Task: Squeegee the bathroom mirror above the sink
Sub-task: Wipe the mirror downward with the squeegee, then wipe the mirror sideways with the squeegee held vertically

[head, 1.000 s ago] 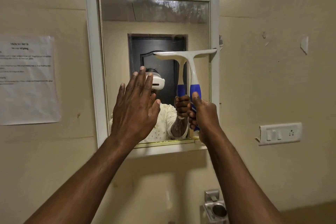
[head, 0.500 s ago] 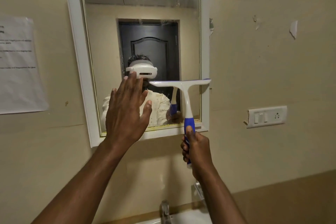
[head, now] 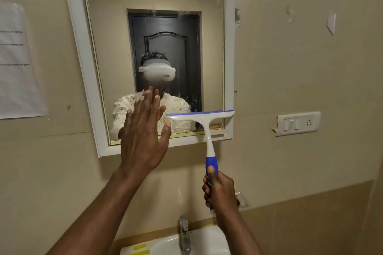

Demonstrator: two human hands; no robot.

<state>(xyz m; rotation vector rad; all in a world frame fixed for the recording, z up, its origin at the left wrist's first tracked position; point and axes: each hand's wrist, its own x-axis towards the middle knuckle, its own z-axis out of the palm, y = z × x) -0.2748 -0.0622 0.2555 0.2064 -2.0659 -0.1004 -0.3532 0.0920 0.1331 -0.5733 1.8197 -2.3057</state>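
A white-framed mirror (head: 116, 51) hangs on the beige wall, with wet streaks along its top edge. A white squeegee (head: 202, 117) with a blue grip lies with its blade across the mirror's lower right corner, close to the bottom frame. My right hand (head: 219, 191) is shut on the blue handle, below the mirror. My left hand (head: 144, 132) is flat, fingers together and pointing up, over the mirror's lower middle and bottom frame, just left of the blade. The mirror reflects a person in a white headset and pale shirt.
A white sink (head: 203, 242) with a metal tap (head: 184, 234) sits below the mirror. A switch and socket plate (head: 298, 123) is on the wall to the right. A printed paper sheet (head: 16, 62) hangs at the left. A metal holder (head: 242, 200) shows behind my right wrist.
My right hand has drawn the squeegee down the mirror's right side, from mid-height to the bottom edge. My left hand has stayed low on the mirror. The view tilted down, showing the sink.
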